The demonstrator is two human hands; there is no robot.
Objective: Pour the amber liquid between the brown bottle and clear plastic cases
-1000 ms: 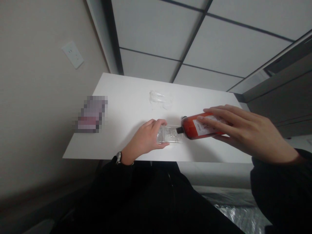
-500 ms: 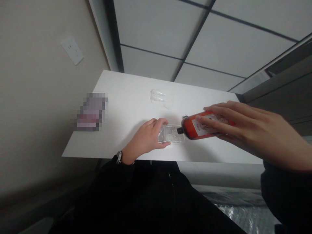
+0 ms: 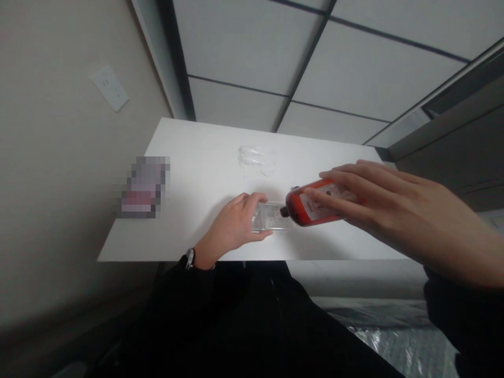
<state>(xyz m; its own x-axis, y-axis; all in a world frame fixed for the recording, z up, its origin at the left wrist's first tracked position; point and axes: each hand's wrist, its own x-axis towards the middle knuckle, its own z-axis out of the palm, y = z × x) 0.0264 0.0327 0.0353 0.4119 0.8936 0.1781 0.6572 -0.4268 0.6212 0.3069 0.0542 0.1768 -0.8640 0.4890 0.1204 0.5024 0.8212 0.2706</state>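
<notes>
My left hand (image 3: 238,223) curls around the left end of a clear rectangular container (image 3: 273,216) at the front of the white table (image 3: 197,178). In my right hand (image 3: 389,202) is an orange-red bottle (image 3: 311,205) with a pale label, tipped so its dark neck (image 3: 284,211) points left and down over the container's right end. Whether liquid leaves the neck is too small to tell. Behind the container lies a crumpled clear plastic piece (image 3: 255,158). Part of a small dark thing (image 3: 295,188) shows just behind the bottle.
A blurred-out pinkish-grey flat object (image 3: 142,189) lies at the table's left edge. A wall with a socket plate (image 3: 110,88) stands on the left, and a panelled partition (image 3: 240,110) rises behind the table. Clear plastic wrapping (image 3: 394,341) shows below, at the lower right.
The whole view has shifted slightly. The bottle's neck has moved a little left over the container; both hands keep their hold.
</notes>
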